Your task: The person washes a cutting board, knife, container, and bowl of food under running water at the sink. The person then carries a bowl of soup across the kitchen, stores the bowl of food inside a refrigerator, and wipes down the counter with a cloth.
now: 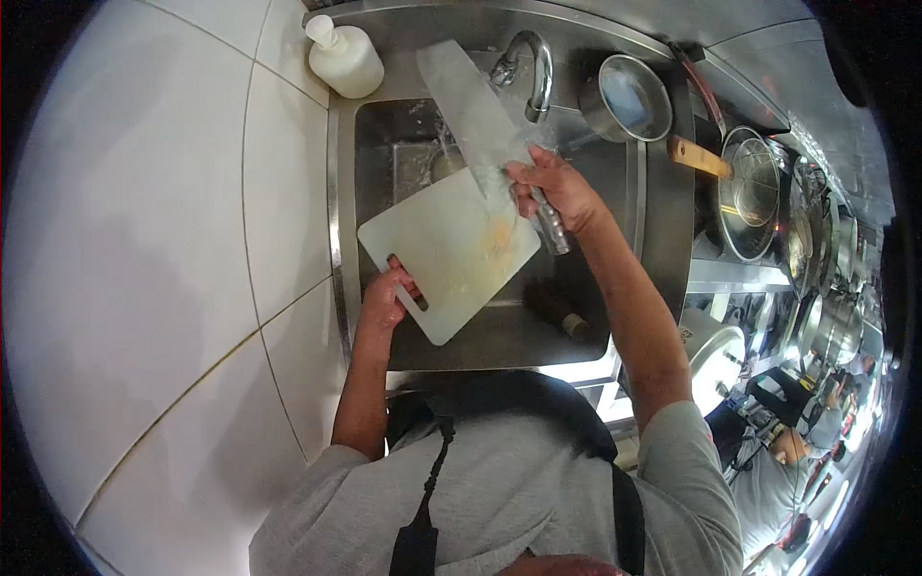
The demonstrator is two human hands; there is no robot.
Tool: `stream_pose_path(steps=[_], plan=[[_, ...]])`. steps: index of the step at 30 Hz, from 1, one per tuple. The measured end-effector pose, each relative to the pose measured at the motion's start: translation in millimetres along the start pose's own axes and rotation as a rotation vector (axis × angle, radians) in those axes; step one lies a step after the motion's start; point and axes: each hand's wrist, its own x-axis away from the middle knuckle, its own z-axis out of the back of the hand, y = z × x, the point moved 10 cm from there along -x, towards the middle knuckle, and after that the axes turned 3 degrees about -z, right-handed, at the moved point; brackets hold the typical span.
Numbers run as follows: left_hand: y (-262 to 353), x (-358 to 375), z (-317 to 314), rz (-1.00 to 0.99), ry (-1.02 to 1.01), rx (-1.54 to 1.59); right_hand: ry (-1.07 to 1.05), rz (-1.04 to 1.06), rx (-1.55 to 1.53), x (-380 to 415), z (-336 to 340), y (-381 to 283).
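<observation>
My left hand (386, 294) is closed through the handle slot of a white cutting board (451, 245), which is tilted over the sink (499, 348). A yellowish-orange stain marks the board's right side. In my right hand (562, 187) is a large, broad-bladed knife (469, 108) with a metal handle. Its wet blade points up and left, beyond the board's upper corner, and its lower end overlaps the board's edge. The curved faucet (543, 77) is just above my right hand.
A white pump bottle (348, 62) stands at the sink's back left corner. Right of the faucet is a metal pot (629, 98), then a wood-handled strainer (749, 178). A dark object (557, 307) lies in the sink. Another person (773, 480) is far right.
</observation>
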Motion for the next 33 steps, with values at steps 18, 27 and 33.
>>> stream_pose_path(steps=[18,27,33], plan=[[0,9,14,-0.061,0.036,-0.088,0.735,0.295,1.073,111,-29,14],[3,75,-3,-0.123,0.054,-0.026,0.619,0.104,0.399,78,-5,30],[-18,118,8,-0.182,-0.125,0.045,0.461,0.024,-0.063,150,-15,112]])
